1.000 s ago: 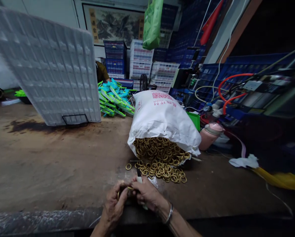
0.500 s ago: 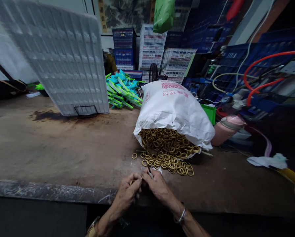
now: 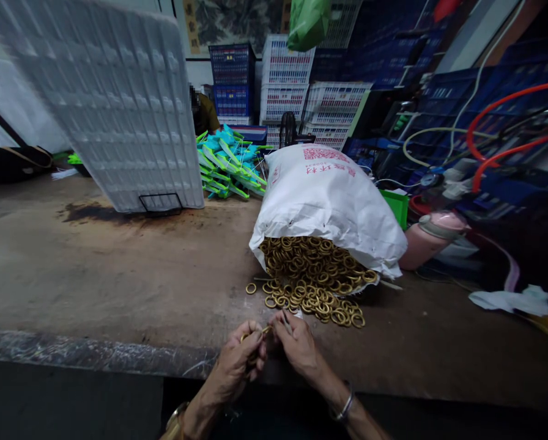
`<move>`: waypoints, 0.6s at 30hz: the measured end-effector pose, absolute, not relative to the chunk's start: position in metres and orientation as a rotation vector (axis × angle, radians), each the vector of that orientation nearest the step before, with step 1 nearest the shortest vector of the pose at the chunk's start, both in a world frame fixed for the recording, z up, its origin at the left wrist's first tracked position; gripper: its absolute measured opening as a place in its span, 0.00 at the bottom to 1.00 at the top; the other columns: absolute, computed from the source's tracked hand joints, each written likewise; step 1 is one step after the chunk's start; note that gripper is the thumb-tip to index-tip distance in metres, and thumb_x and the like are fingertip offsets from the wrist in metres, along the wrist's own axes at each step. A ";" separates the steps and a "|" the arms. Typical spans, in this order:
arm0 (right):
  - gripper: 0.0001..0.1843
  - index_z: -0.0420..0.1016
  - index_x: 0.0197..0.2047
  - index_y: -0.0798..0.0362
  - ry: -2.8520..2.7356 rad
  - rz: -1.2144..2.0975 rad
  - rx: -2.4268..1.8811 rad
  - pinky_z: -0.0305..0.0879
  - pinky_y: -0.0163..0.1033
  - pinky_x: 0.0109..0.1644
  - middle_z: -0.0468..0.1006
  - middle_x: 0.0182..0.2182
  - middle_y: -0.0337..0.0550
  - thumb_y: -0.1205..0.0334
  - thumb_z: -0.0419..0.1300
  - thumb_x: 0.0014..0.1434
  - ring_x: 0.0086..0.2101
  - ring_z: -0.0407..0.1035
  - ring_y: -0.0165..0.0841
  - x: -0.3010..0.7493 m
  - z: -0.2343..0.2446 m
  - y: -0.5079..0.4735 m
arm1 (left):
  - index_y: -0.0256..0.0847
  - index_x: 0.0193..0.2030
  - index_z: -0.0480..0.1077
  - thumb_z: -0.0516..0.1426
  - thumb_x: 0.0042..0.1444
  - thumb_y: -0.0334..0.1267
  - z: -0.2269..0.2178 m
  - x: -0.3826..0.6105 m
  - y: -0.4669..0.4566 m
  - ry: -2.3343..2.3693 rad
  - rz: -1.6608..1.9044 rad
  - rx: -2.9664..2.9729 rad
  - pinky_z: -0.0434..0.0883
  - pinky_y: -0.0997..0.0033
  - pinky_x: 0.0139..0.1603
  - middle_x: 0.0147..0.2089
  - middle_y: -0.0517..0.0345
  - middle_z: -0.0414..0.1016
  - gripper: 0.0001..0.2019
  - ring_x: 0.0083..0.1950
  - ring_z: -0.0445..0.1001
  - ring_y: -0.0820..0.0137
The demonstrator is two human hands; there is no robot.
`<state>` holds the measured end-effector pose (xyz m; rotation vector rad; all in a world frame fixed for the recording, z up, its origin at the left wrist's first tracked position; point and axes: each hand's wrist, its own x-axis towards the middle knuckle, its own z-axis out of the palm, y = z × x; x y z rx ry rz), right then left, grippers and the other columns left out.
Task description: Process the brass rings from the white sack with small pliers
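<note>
Both hands have parted slightly since half a second ago, exposing between their fingertips a gold-coloured round ring with a metallic sheen.

Left hand: curled, thumb and forefinger pinching that ring by its edge. At least one further ring shows among its fingers; the full count cannot be told. Right hand: fingers pressed together on a slim dark-grey tool, its tip pointing up and away from the body. Whether its fingertips also touch the ring cannot be told.

Just beyond the hands, gold-coloured loose rings lie heaped on a worn brown wooden table, with one stray ring apart at the left. They spill from the open mouth of a plump white woven sack with red print, lying on its side.

Progress, in my judgement: handling is at the level of single rings, with one under attention and the bulk untouched in sack and heap. I observe no separate finished lot.

Farther out, from where I stand: a pink bottle-shaped container right of the sack; left, a tangled bright green and blue pile and an upright translucent ribbed panel.
</note>
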<state>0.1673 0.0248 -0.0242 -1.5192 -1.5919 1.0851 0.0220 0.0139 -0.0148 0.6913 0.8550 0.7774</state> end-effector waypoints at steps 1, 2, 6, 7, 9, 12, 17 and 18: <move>0.10 0.65 0.27 0.53 -1.676 1.015 -1.531 0.52 0.31 0.28 0.65 0.20 0.35 0.62 0.46 0.56 0.23 0.59 0.27 0.167 -0.025 0.023 | 0.41 0.30 0.57 0.55 0.51 0.47 -0.015 0.023 0.014 0.869 0.786 0.701 0.49 0.85 0.15 0.22 0.67 0.63 0.13 0.18 0.59 0.83; 0.09 0.65 0.28 0.53 -1.768 0.951 -1.542 0.52 0.31 0.28 0.66 0.20 0.35 0.64 0.46 0.54 0.23 0.60 0.27 0.167 -0.026 0.021 | 0.41 0.30 0.57 0.55 0.51 0.47 -0.016 0.023 0.014 0.884 0.791 0.717 0.49 0.85 0.15 0.22 0.67 0.62 0.14 0.17 0.58 0.83; 0.12 0.66 0.30 0.52 -2.024 0.791 -1.640 0.48 0.32 0.28 0.69 0.21 0.36 0.74 0.47 0.46 0.24 0.61 0.28 0.165 -0.025 0.015 | 0.41 0.30 0.57 0.54 0.51 0.50 -0.018 0.024 0.015 0.944 0.791 0.794 0.51 0.84 0.15 0.21 0.68 0.62 0.15 0.18 0.58 0.82; 0.13 0.67 0.30 0.52 -2.056 0.769 -1.664 0.48 0.32 0.28 0.70 0.22 0.37 0.75 0.47 0.44 0.24 0.62 0.28 0.164 -0.024 0.015 | 0.41 0.31 0.58 0.54 0.50 0.51 -0.018 0.025 0.015 0.960 0.790 0.815 0.51 0.84 0.15 0.22 0.67 0.62 0.15 0.18 0.58 0.82; 0.15 0.67 0.32 0.52 -2.109 0.748 -1.688 0.48 0.32 0.29 0.72 0.24 0.38 0.75 0.46 0.42 0.25 0.63 0.29 0.164 -0.022 0.015 | 0.41 0.31 0.58 0.54 0.50 0.52 -0.019 0.024 0.015 0.986 0.791 0.852 0.52 0.84 0.15 0.22 0.67 0.62 0.16 0.18 0.58 0.82; 0.19 0.68 0.35 0.52 -2.175 0.760 -1.715 0.49 0.32 0.30 0.73 0.26 0.39 0.76 0.46 0.41 0.28 0.65 0.30 0.165 -0.021 0.017 | 0.40 0.30 0.58 0.54 0.49 0.53 -0.021 0.023 0.016 0.997 0.804 0.899 0.52 0.84 0.15 0.21 0.67 0.62 0.17 0.18 0.59 0.82; 0.21 0.67 0.40 0.52 -2.224 0.679 -1.854 0.49 0.34 0.30 0.75 0.29 0.42 0.76 0.47 0.43 0.31 0.67 0.33 0.165 -0.025 0.020 | 0.40 0.28 0.58 0.54 0.50 0.52 -0.024 0.019 0.014 0.986 0.789 0.941 0.53 0.84 0.16 0.21 0.66 0.63 0.17 0.18 0.60 0.82; 0.20 0.66 0.40 0.53 -2.215 0.650 -1.888 0.48 0.34 0.30 0.75 0.29 0.42 0.76 0.47 0.44 0.31 0.68 0.33 0.166 -0.025 0.021 | 0.40 0.28 0.58 0.53 0.51 0.52 -0.024 0.018 0.013 0.979 0.776 0.923 0.52 0.84 0.16 0.21 0.66 0.64 0.16 0.18 0.61 0.82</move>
